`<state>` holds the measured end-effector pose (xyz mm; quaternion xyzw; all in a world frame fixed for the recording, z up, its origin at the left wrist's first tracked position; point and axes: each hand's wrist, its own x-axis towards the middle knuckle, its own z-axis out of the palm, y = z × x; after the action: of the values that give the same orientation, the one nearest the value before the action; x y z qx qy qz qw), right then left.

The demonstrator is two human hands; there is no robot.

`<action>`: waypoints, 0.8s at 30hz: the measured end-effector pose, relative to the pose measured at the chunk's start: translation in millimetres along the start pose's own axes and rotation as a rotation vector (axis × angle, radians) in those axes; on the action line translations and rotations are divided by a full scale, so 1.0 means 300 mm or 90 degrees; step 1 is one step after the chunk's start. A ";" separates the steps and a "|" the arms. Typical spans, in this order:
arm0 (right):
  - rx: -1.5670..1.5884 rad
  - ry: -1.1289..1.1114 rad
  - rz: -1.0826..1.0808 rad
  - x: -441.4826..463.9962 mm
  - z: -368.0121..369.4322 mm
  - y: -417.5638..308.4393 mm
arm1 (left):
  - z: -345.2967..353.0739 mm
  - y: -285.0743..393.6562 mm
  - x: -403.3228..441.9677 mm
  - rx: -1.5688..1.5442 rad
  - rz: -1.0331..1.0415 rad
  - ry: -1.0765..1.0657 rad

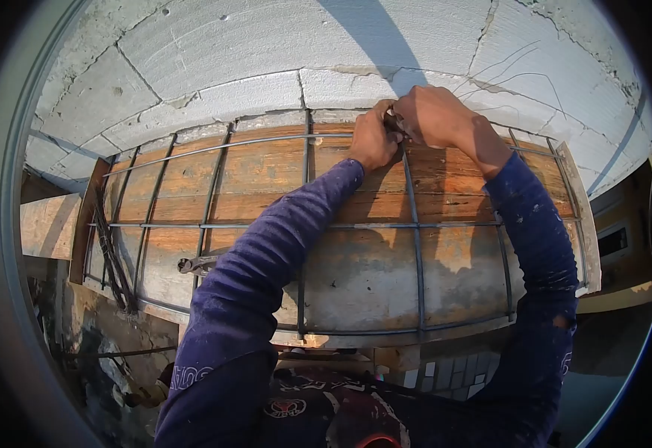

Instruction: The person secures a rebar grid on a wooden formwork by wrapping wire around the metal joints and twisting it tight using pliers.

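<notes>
My left hand (375, 139) is closed at the far side of a steel rebar grid (356, 225), its thumb and fingers pinched together near a bar crossing. What those fingertips grip is hidden. Right beside it, my right hand (439, 119) is curled into a fist at the same crossing. Thin tie wires (520, 75) fan out behind my right hand, toward the upper right, and appear to come from its grip. Pincers (197, 264) lie on the boards inside the grid, partly behind my left sleeve.
The grid sits over weathered wooden boards (266, 160) framed by side planks. A dark bundle of wire (109, 250) rests at the left end. White block masonry (229, 56) rises along the far side. Below the near edge, the ground lies much lower.
</notes>
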<state>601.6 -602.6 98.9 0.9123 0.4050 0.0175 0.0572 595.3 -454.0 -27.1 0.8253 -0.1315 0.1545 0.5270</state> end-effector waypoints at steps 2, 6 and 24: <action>-0.014 -0.024 0.008 0.019 -0.009 -0.062 | -0.005 0.014 -0.012 0.039 -0.008 0.011; 0.192 0.295 -0.215 0.014 -0.065 -0.325 | 0.047 -0.088 0.026 0.212 0.122 0.038; 0.411 0.019 -0.414 0.159 -0.098 -0.873 | 0.031 -0.021 -0.006 0.048 -0.034 0.019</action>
<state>438.4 -390.4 96.2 0.7088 0.6557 -0.1155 -0.2330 597.1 -459.7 -36.6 0.8454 -0.0961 0.1575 0.5013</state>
